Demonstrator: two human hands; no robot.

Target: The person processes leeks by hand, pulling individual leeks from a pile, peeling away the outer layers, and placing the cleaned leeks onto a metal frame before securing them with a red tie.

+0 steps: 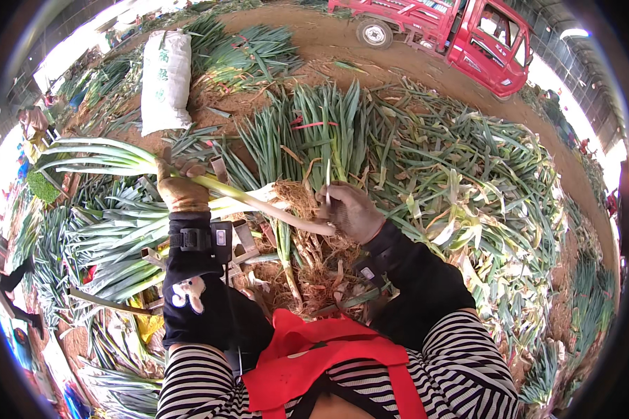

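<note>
My left hand (183, 187), in a soiled glove, is closed round the stalk of a long green onion (262, 205). Its leaves fan out to the left and its white root end slants down to the right. Beside that root end, my right hand (356, 213) grips a small knife (328, 174) with its narrow blade pointing up; its handle is mostly hidden by the fingers. Under my left forearm lies a stack of green onions (115, 234), whose stringy roots (297, 199) reach the space between my hands.
Ahead stands a green onion bundle with a red tie (321, 126). Loose leaves (468, 181) cover the ground at right. A white sack (166, 80) stands far left, and a red truck (461, 42) is at the back. Metal bars (105, 302) jut out left of me.
</note>
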